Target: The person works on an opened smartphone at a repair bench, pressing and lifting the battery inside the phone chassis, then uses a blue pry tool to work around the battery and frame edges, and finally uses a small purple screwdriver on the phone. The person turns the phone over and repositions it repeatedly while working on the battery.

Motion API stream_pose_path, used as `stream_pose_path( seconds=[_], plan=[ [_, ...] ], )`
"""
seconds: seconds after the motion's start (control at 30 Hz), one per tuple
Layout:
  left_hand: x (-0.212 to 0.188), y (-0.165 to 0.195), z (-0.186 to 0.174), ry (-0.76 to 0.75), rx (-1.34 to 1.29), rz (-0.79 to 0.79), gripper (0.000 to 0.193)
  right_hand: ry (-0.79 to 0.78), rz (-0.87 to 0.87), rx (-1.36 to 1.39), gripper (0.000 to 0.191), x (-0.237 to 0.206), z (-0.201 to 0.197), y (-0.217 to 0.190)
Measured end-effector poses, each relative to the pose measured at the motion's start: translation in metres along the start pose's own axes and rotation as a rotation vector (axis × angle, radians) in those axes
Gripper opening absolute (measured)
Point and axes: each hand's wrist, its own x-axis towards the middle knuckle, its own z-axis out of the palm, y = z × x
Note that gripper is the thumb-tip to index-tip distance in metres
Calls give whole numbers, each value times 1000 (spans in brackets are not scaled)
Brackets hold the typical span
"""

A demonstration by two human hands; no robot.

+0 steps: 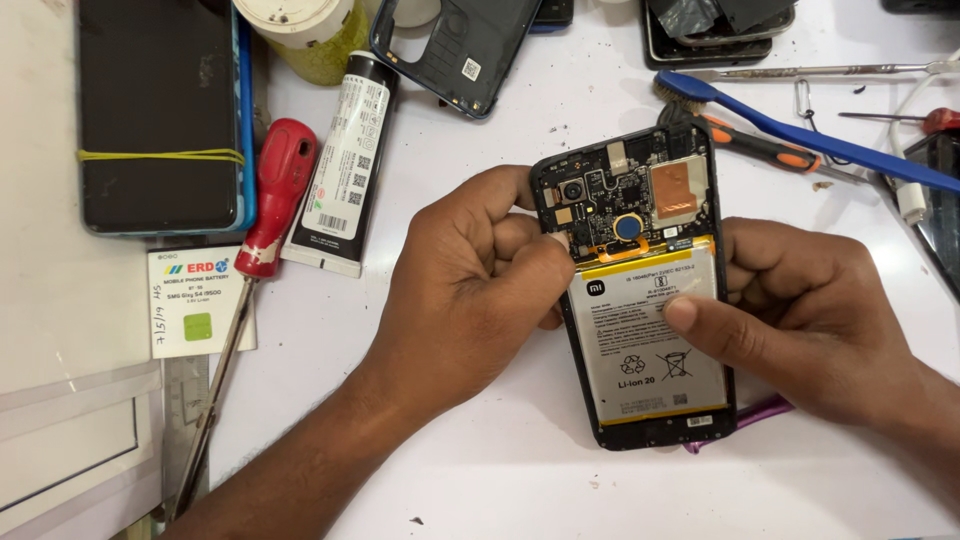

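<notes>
Head view, thing in hand: an opened phone [640,290] with its back cover off lies face down on the white counter [480,470], between the two hands; circuit board at its upper end, white battery [645,350] filling the lower part.
Left hand [470,300]: the grip is closed, thumb and forefinger pinched at the upper left corner of the battery, where an orange flex strip runs; whether it pinches a tool or the strip itself, I cannot tell.
Right hand [810,320]: cups the phone's right edge, thumb pressed flat on the battery label, steadying the frame.
Handling: judged light and stiff along the frame, yet fragile; the board and flex look easily torn and the battery should not be bent or pierced. The bare side rims seem the safest hold.
Surface: smooth, hard, lightly speckled with debris; the phone could slide unless it is pinned.
Room: crowded. A red-handled screwdriver [265,230] and a glue tube [345,165] lie to the left, a banded phone [160,115] beyond; a blue brush [800,130] lies upper right.
</notes>
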Motion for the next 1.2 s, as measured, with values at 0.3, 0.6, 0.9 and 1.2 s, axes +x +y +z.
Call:
stream_pose_path(
  seconds=[0.3, 0.6, 0.9, 1.2],
  plan=[
    [2, -1, 0, -14, -10, -9, 25, -17, -33, 60, 29, 1, 1, 0],
    [5, -3, 0, -19, 3, -2, 26, -32, -54, 31, 28, 2, 0, 0],
    [2, -6, 1, -22, 39, 45, 25, -23, -53, 3, 26, 0, 0, 2],
    [4, -5, 0, -37, -68, 0, 26, -26, -45, -3, 26, 2, -1, 2]
  ],
)
